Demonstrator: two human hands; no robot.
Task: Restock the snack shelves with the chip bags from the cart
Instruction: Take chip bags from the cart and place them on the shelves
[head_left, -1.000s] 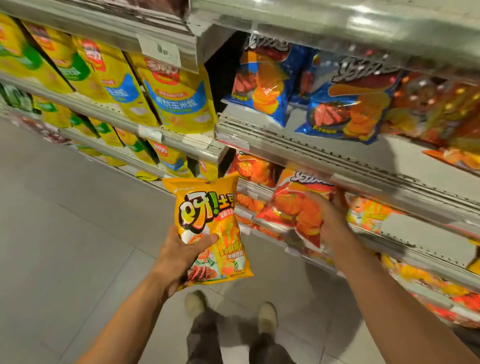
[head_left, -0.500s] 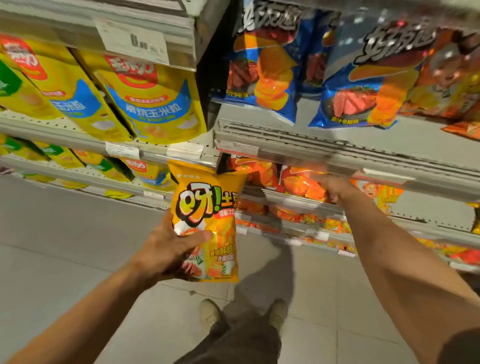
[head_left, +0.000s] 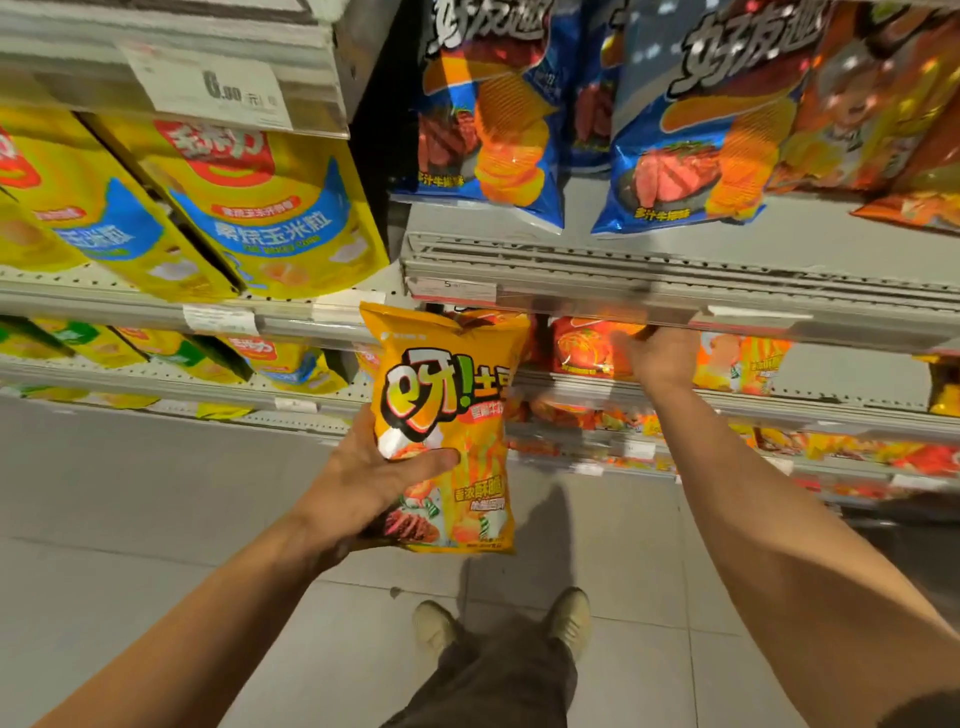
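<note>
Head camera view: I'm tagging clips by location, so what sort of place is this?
Most likely a supermarket or convenience store snack aisle. Tiered metal shelves carry rows of blue chip bags and yellow corn snack bags, and a price tag reading 6.00 hangs on a shelf edge.

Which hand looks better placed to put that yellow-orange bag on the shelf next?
Probably the left hand: it already grips the yellow-orange chip bag, held upright just in front of the shelf. The right hand is reaching under the shelf edge against an orange-red bag, so it is occupied.
</note>
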